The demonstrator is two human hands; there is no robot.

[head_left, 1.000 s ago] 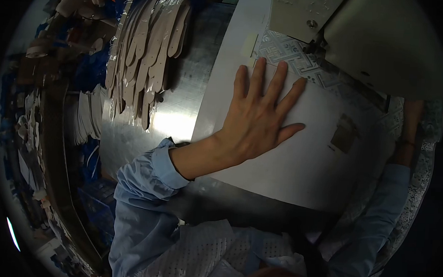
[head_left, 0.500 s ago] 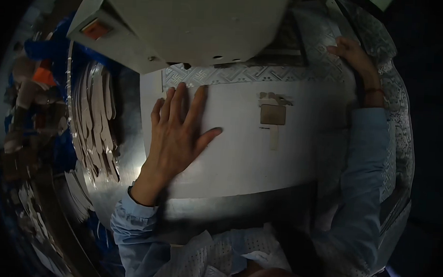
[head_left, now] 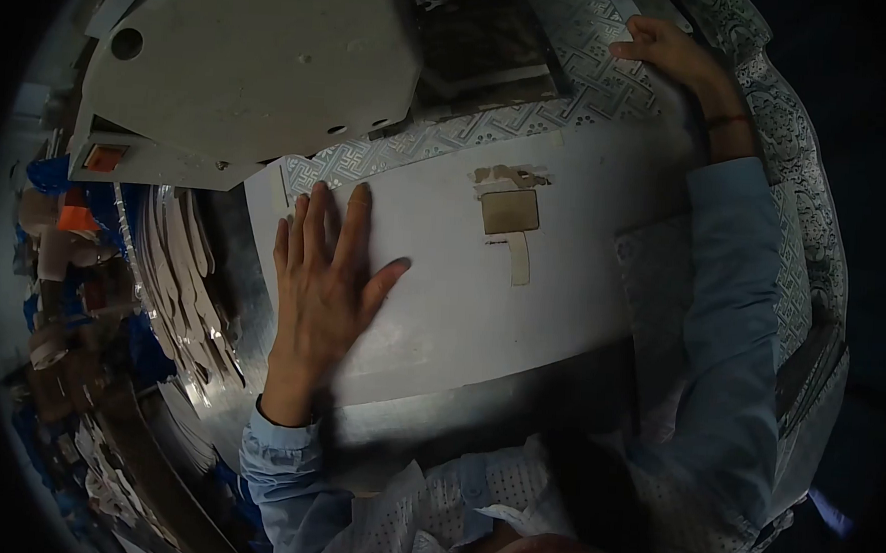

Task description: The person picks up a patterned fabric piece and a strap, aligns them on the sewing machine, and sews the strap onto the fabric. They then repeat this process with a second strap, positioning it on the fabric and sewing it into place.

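My left hand (head_left: 320,285) lies flat on a white sheet (head_left: 420,325), fingers spread and pointing toward the machine. Along the sheet's far edge runs a grey-silver patterned material (head_left: 583,94), close to my left fingertips. My right hand (head_left: 675,53) is at the far right, over the patterned material, with thumb and fingers loosely curled and apart. I see nothing held between them. On the white sheet, between my hands, are a tan rectangular patch (head_left: 509,212), a pale strip (head_left: 520,261) below it and a rough brownish mark (head_left: 511,177) above it.
A large pale machine housing (head_left: 254,56) with an orange switch (head_left: 103,159) overhangs the far left. Left of the sheet stands a stack of beige cut pieces (head_left: 173,262). More patterned material (head_left: 797,115) hangs at the right edge beyond my sleeve.
The view has turned, so the machine sits farther left and more patterned material shows. My right hand appears higher and slightly left in the picture; my left hand stays flat on the sheet.
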